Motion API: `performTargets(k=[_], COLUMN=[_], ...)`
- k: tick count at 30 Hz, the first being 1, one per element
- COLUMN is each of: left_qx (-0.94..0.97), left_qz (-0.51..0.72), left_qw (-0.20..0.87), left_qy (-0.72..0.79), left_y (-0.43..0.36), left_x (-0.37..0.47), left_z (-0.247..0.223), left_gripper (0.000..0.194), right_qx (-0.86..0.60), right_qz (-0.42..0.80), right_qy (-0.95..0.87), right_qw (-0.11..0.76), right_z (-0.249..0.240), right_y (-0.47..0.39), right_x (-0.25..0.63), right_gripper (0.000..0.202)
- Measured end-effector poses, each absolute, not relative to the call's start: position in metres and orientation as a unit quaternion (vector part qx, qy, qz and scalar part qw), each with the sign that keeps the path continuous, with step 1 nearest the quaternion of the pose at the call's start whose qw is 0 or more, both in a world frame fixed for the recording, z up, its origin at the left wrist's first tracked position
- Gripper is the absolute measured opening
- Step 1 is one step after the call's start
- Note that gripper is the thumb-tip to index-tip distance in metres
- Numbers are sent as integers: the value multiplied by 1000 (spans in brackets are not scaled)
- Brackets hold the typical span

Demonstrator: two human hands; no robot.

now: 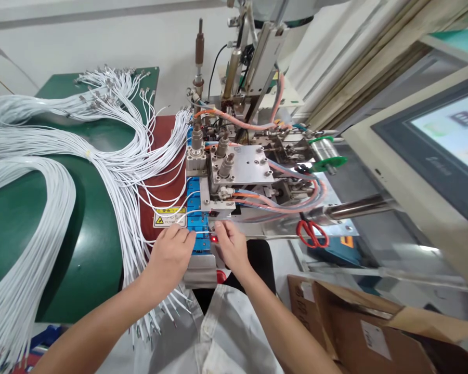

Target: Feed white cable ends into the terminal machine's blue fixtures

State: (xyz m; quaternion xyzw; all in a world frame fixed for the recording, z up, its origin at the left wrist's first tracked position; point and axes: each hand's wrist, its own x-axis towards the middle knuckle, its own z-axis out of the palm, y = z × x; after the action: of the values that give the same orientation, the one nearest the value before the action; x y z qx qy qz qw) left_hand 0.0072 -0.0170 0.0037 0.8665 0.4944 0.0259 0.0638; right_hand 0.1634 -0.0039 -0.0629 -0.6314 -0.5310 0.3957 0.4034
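My left hand [173, 252] is closed on a white cable [202, 232] and lies at the left side of a row of blue cable holders [194, 185]. The cable crosses one of these holders from left to right. Just past the holders, my right hand [233, 246] pinches at the cable's end, its thumb and fingers together; the tip itself is mostly hidden. A small red light [214, 239] glows between the hands. Several other cables run from the left into the holders farther back. Directly behind my hands stands the metal machine [244, 166].
Thick bundles of white cables [56, 208] lie on a green table [89, 249] at left. A warning label [167, 217] sits on the red plate [150, 208]. Red scissors [312, 232], a solder wire spool [325, 153], a screen [452, 124] and a cardboard box [359, 322] are on the right.
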Motion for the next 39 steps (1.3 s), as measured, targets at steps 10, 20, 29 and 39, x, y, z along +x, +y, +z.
performTargets(k=[10,20,29,39], left_qx=[903,820,740,723], left_qz=[-25,51,221,268], left_qw=[202,343,372,358], left_qy=[380,456,515,527], left_y=[-44,-35,-23,-23], left_x=[-33,-22,12,27], left_z=[20,32,24,10], left_gripper=[11,14,15,10], right_qx=[-595,-559,-512,-487], right_qz=[452,472,437,473], right_qy=[-386,-429,-538,-586], right_qw=[541,530,508,442], right_z=[-56,-44,-19,-12], right_y=[-11,-27,-37,-26], right_x=[191,186,175,185], right_gripper=[37,36,9,15])
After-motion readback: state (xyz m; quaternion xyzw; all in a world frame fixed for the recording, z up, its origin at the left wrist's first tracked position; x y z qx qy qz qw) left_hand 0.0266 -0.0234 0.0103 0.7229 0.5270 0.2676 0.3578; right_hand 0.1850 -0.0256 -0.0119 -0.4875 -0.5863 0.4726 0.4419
